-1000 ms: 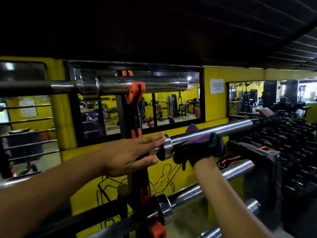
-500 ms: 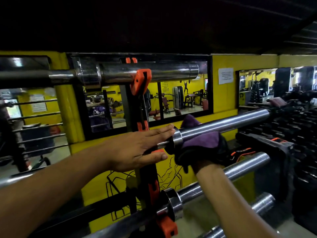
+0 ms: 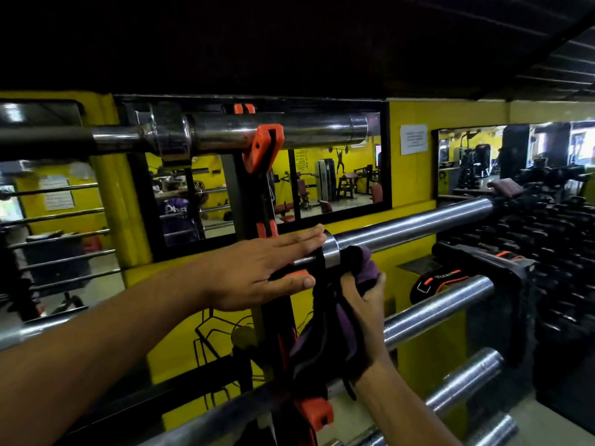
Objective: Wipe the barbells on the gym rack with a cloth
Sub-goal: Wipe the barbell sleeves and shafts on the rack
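Purple cloth (image 3: pixel 360 278) bunched at centre frame, gripped by right hand (image 3: pixel 363 300) under chrome barbell sleeve (image 3: pixel 409 228); left hand (image 3: pixel 257 272) flat, fingers straight, against barbell collar (image 3: pixel 330 252).

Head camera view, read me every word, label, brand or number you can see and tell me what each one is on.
"Vixen", partly legible orange lettering, the ending uncertain: on the black pad right of the cloth.
White paper notice on the yellow wall: print too small to read.
Sheet seen at far left: blurred, unreadable.
White lettering on the purple shirt in the mirror: reversed and blurred, unreadable.
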`<act>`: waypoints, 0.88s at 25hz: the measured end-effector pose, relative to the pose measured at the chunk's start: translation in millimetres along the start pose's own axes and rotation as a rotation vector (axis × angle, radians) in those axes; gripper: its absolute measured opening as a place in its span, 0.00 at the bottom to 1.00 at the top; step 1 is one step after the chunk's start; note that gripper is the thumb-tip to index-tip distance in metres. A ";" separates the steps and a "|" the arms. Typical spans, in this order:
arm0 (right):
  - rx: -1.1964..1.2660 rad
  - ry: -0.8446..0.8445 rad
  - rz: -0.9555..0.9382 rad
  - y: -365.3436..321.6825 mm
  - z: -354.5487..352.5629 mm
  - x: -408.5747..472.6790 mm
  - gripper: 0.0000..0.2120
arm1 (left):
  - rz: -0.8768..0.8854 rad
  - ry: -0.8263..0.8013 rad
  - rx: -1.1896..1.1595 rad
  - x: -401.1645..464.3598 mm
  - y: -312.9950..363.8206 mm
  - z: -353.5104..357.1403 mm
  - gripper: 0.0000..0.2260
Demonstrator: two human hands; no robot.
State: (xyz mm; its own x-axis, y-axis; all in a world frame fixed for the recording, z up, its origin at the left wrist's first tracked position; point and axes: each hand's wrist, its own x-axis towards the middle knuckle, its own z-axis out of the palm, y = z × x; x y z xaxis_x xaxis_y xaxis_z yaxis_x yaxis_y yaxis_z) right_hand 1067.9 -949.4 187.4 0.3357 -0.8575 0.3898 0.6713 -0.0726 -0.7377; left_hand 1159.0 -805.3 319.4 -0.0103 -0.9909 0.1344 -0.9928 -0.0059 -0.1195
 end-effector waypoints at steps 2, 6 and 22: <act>-0.175 -0.145 0.014 -2.6 -12.1 -5.9 0.11 | 0.000 0.004 0.000 -0.5 -0.3 0.2 0.30; -0.220 -0.188 0.068 -19.9 -34.8 -12.0 0.10 | -0.030 0.015 0.008 -4.3 5.9 -2.8 0.31; -0.907 -0.099 -0.801 -16.7 -10.2 -9.5 0.22 | -0.066 -0.012 0.219 -66.2 -15.7 2.0 0.30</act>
State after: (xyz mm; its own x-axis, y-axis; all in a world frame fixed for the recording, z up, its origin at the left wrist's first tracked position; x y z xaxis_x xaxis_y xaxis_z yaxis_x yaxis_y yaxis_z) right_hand 1046.7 -945.3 190.4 0.1132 -0.3669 0.9233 0.0186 -0.9284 -0.3712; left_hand 1175.5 -739.9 310.4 0.0567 -0.9888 0.1378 -0.9416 -0.0988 -0.3219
